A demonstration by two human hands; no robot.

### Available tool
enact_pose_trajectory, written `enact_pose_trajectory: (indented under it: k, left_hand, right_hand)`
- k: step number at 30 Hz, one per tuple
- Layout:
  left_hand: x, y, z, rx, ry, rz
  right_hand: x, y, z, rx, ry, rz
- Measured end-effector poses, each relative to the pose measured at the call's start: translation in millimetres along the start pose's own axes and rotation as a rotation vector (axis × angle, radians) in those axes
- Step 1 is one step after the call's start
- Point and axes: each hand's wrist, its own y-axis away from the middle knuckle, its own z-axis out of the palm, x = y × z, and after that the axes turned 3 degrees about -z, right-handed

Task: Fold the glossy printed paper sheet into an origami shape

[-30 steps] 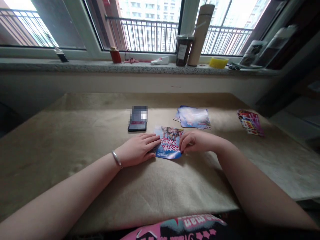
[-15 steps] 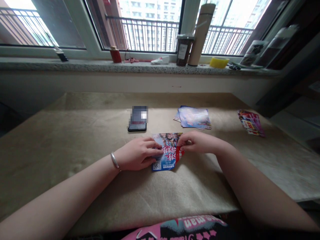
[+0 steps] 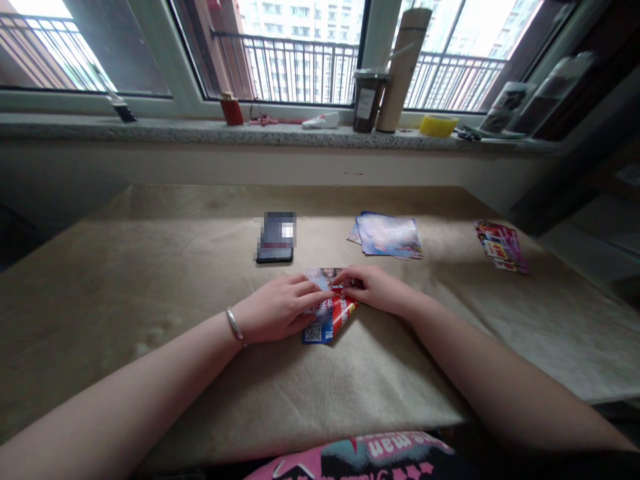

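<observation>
Nearest is the lower edge of a dark shirt (image 3: 350, 460) printed in pink, teal and white. Beyond it, on the near middle part of a table (image 3: 225, 413) with a tan, slightly creased cover, lies a glossy leaflet (image 3: 327, 327), a little right of centre between the two hands. Its face is blue with white lettering outlined in red; a black-and-white QR code sits in its near left corner, and small pictured figures show along its far edge. The right side is turned over, so a bright red strip with pale lettering lies slantwise across the blue; the bend looks rounded.

The left hand (image 3: 283, 307), with a silver bracelet (image 3: 234, 323) at the wrist, lies palm down on the leaflet's left part, fingers stretched and loosely spread, pressing and not gripping. The right hand (image 3: 375, 288) has its fingers bent, grasping the turned-over flap near its far end.

Farther off, left of the leaflet, a phone (image 3: 276, 255) lies with its screen blurred. To the right is a loose stack of pale blue sheets (image 3: 393, 235), and farther right a fanned set of red and pink cards (image 3: 501, 247). Farthest, a speckled sill (image 3: 190, 135) bears a beige flask (image 3: 405, 73) and a yellow roll (image 3: 438, 126).
</observation>
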Motion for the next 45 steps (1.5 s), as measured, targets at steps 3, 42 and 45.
enact_pose_trajectory:
  k: [3,42,45]
  left_hand:
    - [1.9,-0.5,1.9,-0.005,-0.037,-0.018]
    - [-22.1,13.9,-5.9,-0.072,0.056,-0.055]
    - [-19.4,13.0,-6.7,-0.068,0.039,-0.055]
  right_hand:
    - [-2.5,-0.9,0.9,0.022,0.046,-0.015]
    - [4.2,10.7,-29.6,-0.071,0.201,-0.326]
    - [3.6,10.1,-29.0,-0.022,0.238,-0.331]
